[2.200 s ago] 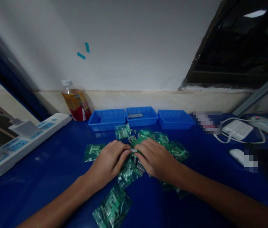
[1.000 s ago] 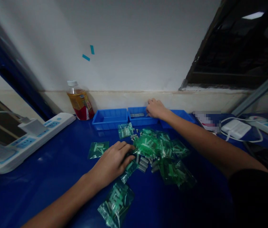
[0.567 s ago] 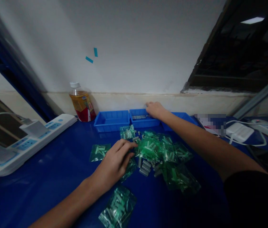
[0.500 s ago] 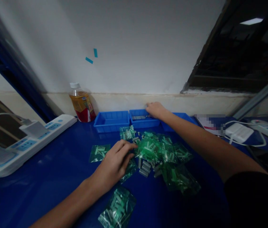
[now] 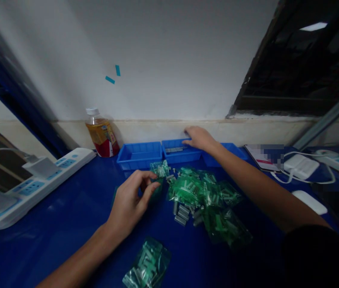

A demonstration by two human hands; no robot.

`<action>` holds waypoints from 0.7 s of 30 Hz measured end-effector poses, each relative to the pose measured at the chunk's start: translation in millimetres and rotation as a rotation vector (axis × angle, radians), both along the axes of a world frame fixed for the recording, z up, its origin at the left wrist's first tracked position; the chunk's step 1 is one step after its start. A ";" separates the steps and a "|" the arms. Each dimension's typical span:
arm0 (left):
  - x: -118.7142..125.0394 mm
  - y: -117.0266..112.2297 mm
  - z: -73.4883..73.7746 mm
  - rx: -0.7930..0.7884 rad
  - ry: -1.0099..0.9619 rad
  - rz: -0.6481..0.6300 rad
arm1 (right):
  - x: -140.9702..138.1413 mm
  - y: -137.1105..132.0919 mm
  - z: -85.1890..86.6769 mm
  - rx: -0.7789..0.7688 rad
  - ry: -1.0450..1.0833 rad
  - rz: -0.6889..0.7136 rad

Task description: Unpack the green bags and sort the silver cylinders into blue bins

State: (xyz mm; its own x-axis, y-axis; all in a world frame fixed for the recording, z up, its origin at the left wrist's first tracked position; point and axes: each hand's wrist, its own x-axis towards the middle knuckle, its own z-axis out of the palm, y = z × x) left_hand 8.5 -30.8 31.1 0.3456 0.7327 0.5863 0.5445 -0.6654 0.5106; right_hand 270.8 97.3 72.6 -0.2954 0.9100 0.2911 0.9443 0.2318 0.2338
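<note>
My left hand (image 5: pixel 130 196) is raised over the blue table, thumb and fingertips pinching a small green plastic bag (image 5: pixel 156 192), which shows dimly behind them. My right hand (image 5: pixel 201 138) reaches over the middle blue bin (image 5: pixel 181 158), thumb and fingers apart, nothing visible between them. A few metal pins (image 5: pixel 174 149) lie inside that bin. Between my arms is a pile of green bags (image 5: pixel 187 188) with small metal parts in them. Loose metal cylinders (image 5: pixel 181 216) lie in front of the pile. Another filled green bag (image 5: pixel 148 264) rests near me.
A second blue bin (image 5: pixel 140 156) stands left of the middle one, and a third bin (image 5: pixel 225 154) is partly behind my right forearm. A drink bottle (image 5: pixel 101 134), a power strip (image 5: pixel 37 186), a white charger (image 5: pixel 301 167) and a white wall (image 5: pixel 163 60) surround the area.
My left hand has moved left and up, and the green bag beneath it has left its spot on the table. My right thumb and fingers have spread apart over the bin.
</note>
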 end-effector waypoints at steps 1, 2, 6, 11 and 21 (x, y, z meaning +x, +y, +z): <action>-0.9 0.0 0.6 0.024 -0.008 0.019 | -6.0 -16.8 2.2 0.031 0.068 -0.006; -1.3 -0.6 1.2 0.052 -0.013 0.031 | -13.8 -37.8 2.8 0.063 0.314 0.025; 2.7 -9.2 2.8 0.197 -0.040 -0.032 | -49.4 -137.8 -9.3 -0.305 1.108 0.134; 13.0 -28.1 0.4 0.340 0.018 -0.403 | -63.7 -200.8 -23.8 -0.636 1.603 0.174; 26.2 -43.4 6.8 0.352 0.306 -0.540 | -66.4 -204.0 -37.9 -0.395 1.676 0.093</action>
